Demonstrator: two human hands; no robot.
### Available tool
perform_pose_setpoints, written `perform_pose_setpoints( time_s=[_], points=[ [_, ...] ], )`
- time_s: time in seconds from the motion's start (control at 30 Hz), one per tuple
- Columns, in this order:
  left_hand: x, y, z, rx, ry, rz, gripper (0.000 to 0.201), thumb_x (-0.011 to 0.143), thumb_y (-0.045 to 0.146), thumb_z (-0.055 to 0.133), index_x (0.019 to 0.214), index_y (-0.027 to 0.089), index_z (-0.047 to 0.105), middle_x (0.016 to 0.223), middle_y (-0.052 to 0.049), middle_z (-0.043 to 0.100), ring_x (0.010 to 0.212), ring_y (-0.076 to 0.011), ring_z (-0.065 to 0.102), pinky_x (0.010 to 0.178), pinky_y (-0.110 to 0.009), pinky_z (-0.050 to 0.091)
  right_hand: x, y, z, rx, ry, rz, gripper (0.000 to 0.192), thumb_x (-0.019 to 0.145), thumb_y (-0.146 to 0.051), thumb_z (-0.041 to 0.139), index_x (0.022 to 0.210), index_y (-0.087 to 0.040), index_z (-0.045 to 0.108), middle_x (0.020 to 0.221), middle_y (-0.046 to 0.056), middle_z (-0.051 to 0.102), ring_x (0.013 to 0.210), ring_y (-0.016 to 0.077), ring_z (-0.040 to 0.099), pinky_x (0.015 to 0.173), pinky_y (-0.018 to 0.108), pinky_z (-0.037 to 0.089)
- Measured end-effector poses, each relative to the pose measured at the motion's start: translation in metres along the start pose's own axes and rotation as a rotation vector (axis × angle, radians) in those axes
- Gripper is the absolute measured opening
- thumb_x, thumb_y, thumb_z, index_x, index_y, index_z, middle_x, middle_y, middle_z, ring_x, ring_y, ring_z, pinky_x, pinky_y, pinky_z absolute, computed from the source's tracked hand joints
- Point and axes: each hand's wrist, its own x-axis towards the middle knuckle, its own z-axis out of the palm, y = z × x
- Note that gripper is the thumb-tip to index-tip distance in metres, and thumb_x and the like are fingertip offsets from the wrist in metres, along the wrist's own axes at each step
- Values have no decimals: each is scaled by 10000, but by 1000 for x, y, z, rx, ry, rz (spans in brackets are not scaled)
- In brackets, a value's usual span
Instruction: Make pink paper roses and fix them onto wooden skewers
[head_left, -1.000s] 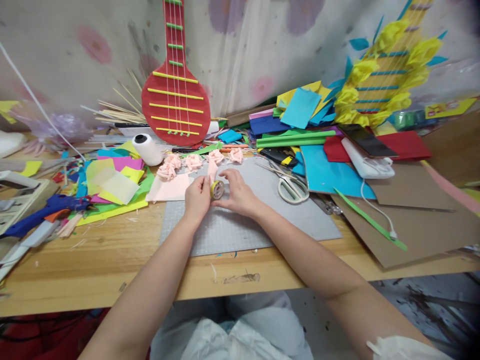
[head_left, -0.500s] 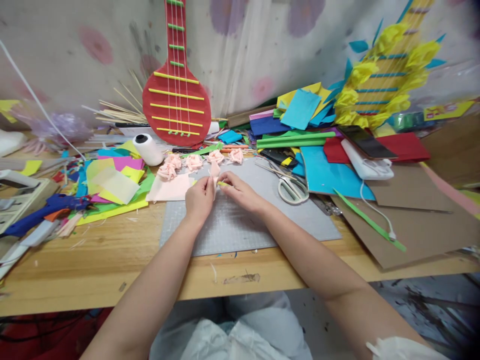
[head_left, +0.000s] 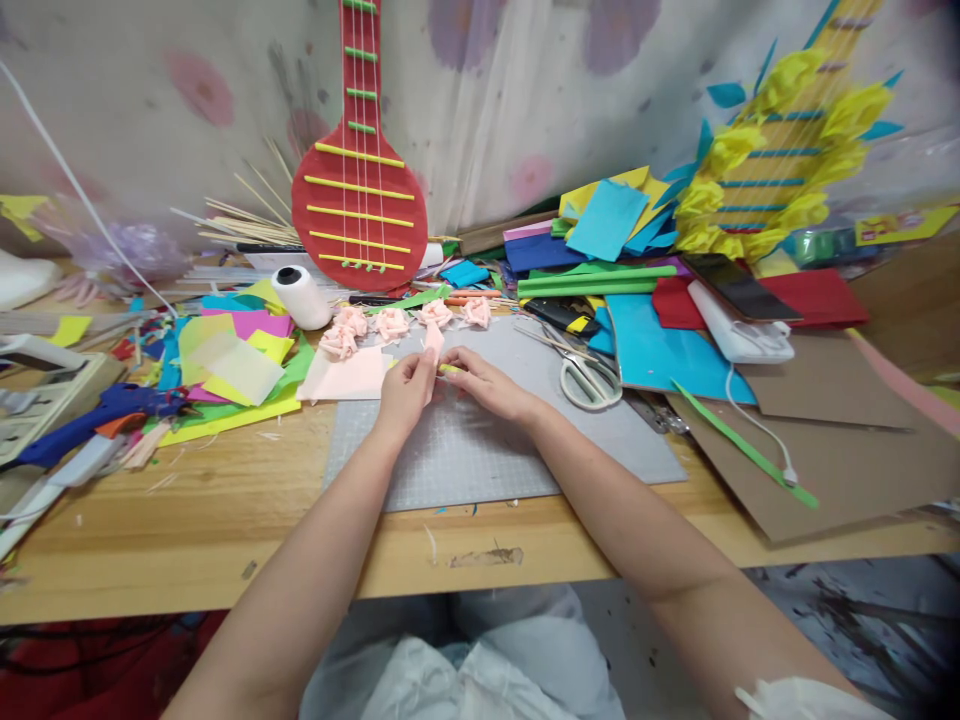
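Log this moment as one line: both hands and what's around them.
left hand: pinching pink paper piece | right hand: gripping small yellow item, mostly hidden | beneath: gray mat | behind: pink paper flowers

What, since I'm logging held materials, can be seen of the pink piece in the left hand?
The pink piece is pale and matte, like thin paper. Its upper part stands up from the left hand, which pinches it and hides the rest. It is held over the grey mat, in front of the pink rosettes. The right hand is close beside it; whether they touch is unclear.
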Motion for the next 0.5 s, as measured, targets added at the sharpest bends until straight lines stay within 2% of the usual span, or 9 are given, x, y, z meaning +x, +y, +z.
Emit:
perform_pose_setpoints(
  time_s=[0.13,0.3,0.4,0.5],
  points=[
    [0,0,-3,181,27,105,354,753,458,491,630,142,591,534,15,553,528,-102,497,493,-203,372,1,3,-2,19,-17,11,223,819,-361,405,941,-190,478,908,18,520,832,129,487,669,242,401],
    [0,1,-9,398,69,168,319,777,410,470,658,158,626,612,-4,635,597,-122,572,550,-212,392,1,8,-8,-166,18,-59,188,781,-323,464,906,-189,508,936,22,512,892,141,457,811,286,369],
    [1,-1,-11,337,63,128,322,768,442,473,716,168,635,679,-26,664,625,-140,614,580,-227,432,1,11,-11,-243,38,-73,187,774,-307,472,913,-187,508,953,28,505,918,146,448,857,301,350],
    [1,0,-10,143,36,36,331,735,465,509,745,155,623,686,-44,665,601,-151,624,579,-249,466,1,14,-13,-253,28,-66,191,779,-297,462,928,-186,505,966,32,503,940,147,447,868,302,347]
  ],
)
